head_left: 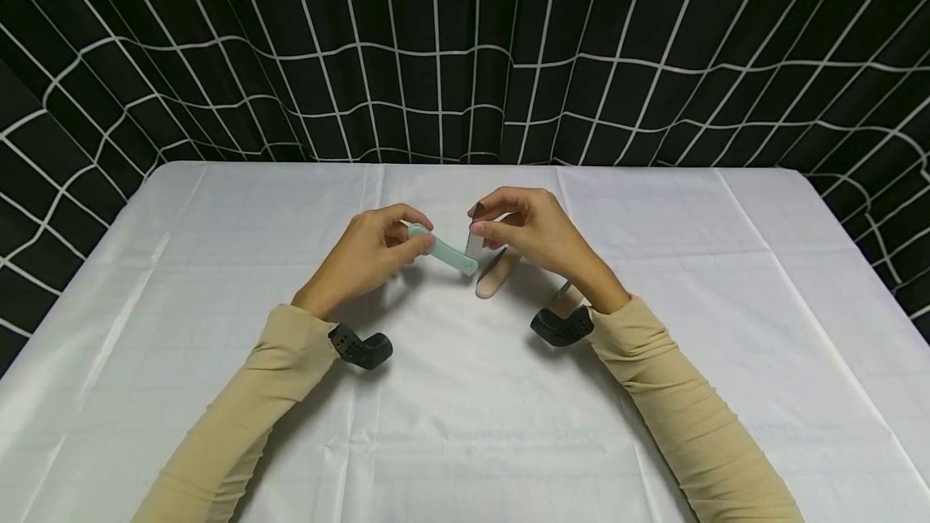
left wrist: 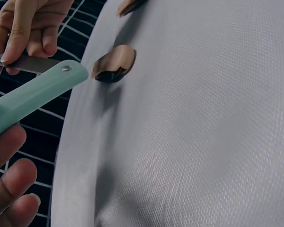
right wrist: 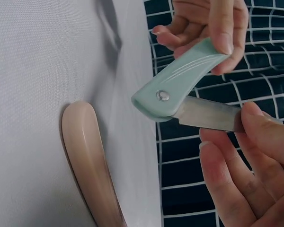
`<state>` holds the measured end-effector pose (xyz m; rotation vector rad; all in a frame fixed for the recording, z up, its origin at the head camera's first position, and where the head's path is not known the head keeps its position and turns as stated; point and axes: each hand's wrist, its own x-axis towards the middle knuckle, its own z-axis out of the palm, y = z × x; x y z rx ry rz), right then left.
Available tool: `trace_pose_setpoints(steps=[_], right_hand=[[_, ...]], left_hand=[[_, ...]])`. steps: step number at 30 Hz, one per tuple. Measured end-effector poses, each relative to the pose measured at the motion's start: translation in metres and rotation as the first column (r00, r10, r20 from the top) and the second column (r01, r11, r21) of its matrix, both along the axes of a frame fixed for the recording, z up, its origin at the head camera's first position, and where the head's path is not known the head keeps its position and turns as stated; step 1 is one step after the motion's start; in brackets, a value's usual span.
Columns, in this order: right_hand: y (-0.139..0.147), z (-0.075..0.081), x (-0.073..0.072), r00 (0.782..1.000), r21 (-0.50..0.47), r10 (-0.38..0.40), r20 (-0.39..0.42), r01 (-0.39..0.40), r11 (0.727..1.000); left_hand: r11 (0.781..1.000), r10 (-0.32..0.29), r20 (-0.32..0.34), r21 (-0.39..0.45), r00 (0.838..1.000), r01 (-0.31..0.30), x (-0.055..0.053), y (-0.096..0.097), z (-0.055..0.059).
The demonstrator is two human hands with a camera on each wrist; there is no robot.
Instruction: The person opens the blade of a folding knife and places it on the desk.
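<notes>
Over the white-covered table (head_left: 465, 434), near its middle in the head view, a mint-handled folding knife (head_left: 452, 255) is held up between the two hands. The left hand (head_left: 378, 244) pinches the outer end of the handle between thumb and fingers; the right hand (head_left: 536, 231) pinches the blade (head_left: 474, 246) toward its tip. The handle's long axis slants from the left hand down and to the right, its pivot end nearer the person. From that pivot the blade rises steeply, tip pointing away toward the dark checked curtain (head_left: 436, 47), so handle and blade form a V. Just beside the blade, a beige handle (head_left: 497, 277) lies on the cloth below the right hand, and a second beige piece (head_left: 571, 299) shows partly behind the black wrist device (head_left: 563, 328) on the right arm.

In the left wrist view, the handle runs from the left edge up and rightward to its rivet (left wrist: 66, 68); the blade extends back left into the right hand's grip.

In the right wrist view, the handle slopes from the left hand down and left to the pivot, while the blade points right, dipping slightly, under the right thumb (right wrist: 262, 127).
</notes>
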<state>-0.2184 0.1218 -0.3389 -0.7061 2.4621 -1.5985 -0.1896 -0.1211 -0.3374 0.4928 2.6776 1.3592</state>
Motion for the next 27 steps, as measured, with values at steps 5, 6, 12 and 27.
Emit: trace_pose_setpoints(steps=[5, 6, 12, 27], right_hand=[[-0.0007, 0.0001, 0.0006, 1.000, 0.000, 0.007, -0.005, -0.007, 1.000], [-0.0009, 0.0000, 0.0006, 1.000, -0.002, 0.005, -0.008, -0.005, 1.000], [-0.0023, -0.0003, 0.0008, 1.000, -0.030, -0.012, -0.006, 0.012, 0.999], [-0.0009, 0.0025, -0.0011, 0.999, -0.128, -0.042, -0.011, 0.040, 0.991]], left_hand=[[1.000, -0.022, -0.007, -0.008, 1.000, 0.022, -0.0002, 0.0015, -0.0011], [1.000, -0.023, -0.015, -0.007, 1.000, 0.023, 0.0000, 0.0017, -0.0011], [1.000, -0.009, -0.064, 0.024, 0.998, 0.011, 0.0008, 0.0034, 0.0004], [0.989, 0.054, -0.045, 0.144, 0.998, -0.047, 0.0007, 0.0061, 0.0013]])
